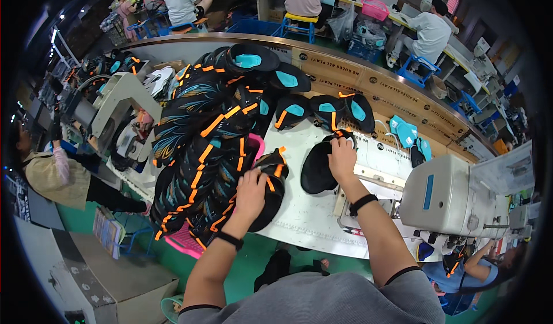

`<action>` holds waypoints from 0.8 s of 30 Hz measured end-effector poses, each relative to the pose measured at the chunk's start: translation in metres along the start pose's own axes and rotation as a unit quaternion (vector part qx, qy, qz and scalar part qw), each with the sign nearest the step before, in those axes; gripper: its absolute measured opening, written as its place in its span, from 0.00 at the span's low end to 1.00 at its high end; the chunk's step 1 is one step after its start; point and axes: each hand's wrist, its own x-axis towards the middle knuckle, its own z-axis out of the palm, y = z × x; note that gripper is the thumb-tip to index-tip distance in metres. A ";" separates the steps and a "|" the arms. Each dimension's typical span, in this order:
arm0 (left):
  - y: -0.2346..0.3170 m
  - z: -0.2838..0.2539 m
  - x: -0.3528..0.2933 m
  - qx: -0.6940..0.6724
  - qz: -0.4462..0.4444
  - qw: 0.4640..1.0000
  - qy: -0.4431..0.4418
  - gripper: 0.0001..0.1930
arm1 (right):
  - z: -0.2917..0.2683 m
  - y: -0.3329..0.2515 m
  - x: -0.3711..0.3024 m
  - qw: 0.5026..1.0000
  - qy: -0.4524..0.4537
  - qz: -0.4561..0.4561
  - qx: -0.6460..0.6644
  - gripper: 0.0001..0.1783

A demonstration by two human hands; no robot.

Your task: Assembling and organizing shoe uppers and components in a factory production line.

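Note:
My right hand (343, 158) is closed on the edge of a black shoe upper (318, 167) with a rounded dark end, over the white worktable (299, 217). To the left, my left hand (251, 190) has its fingers curled over another black shoe upper (274, 192) with orange strips, at the edge of the pile; its fingertips are partly hidden. Beside it rises a large stack of black uppers (201, 145) with orange edges and teal-and-gold patterns. Several loose uppers (291, 112) with teal patches lie beyond my hands.
A sewing machine (440, 194) stands at the right, another pale machine (124, 102) at the left. Pink baskets (185, 240) show under the stack. Teal pieces (403, 131) lie near the taped cardboard barrier (380, 88). Other people (426, 33) sit beyond, and one (55, 171) stands left.

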 end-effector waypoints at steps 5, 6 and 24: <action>-0.022 0.016 0.050 0.000 -0.005 1.000 -0.018 0.23 | -0.016 0.013 -0.004 0.978 0.057 -0.075 0.185 0.09; -0.011 -0.006 0.057 -0.025 0.006 0.999 -0.022 0.25 | -0.029 0.011 -0.015 0.979 0.048 -0.074 0.182 0.09; 0.129 -0.033 0.012 -0.718 -0.264 0.613 -0.198 0.05 | -0.124 -0.009 -0.129 0.656 -0.250 0.230 0.675 0.10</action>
